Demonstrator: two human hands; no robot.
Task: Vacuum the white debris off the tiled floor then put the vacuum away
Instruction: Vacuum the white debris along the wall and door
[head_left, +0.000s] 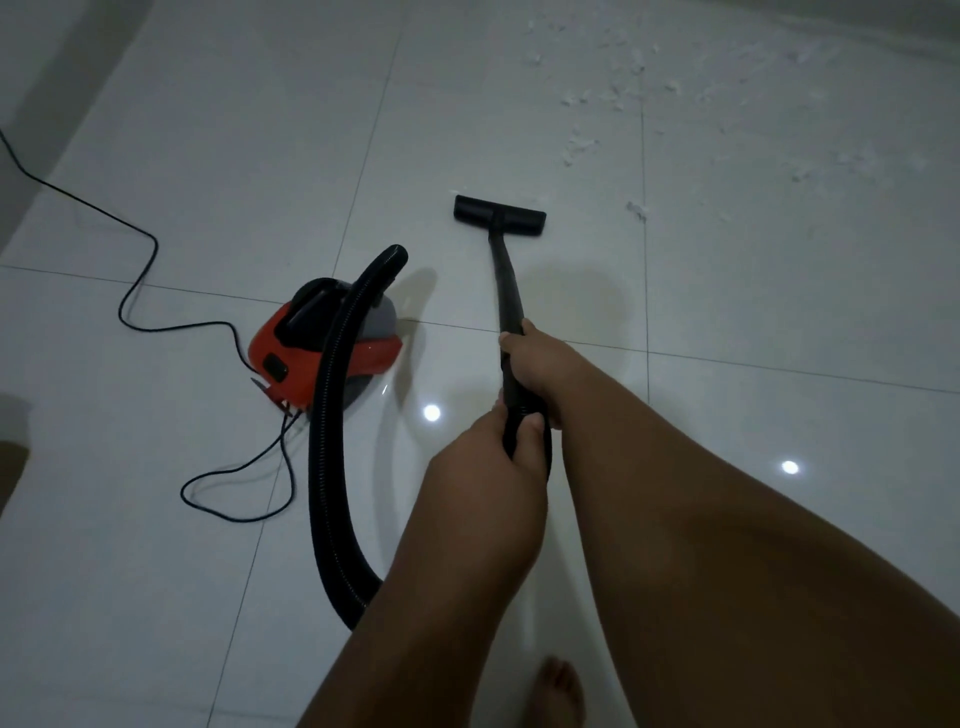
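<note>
A red and grey canister vacuum (324, 348) stands on the white tiled floor (234, 156) at centre left. Its black ribbed hose (324, 457) loops down and round to a black wand (506, 286). The wand ends in a flat black floor nozzle (500, 210) resting on the tiles. My right hand (540, 358) grips the wand higher up; my left hand (493, 457) grips it just below, near the hose end. White debris (639, 78) lies scattered at the upper right, beyond the nozzle, with one bit (638, 210) to its right.
A black power cord (140, 270) snakes from the upper left wall to the vacuum and loops on the floor (234, 488). A wall base runs along the far left. My bare foot (558, 686) shows at the bottom. Ceiling lights reflect off the tiles.
</note>
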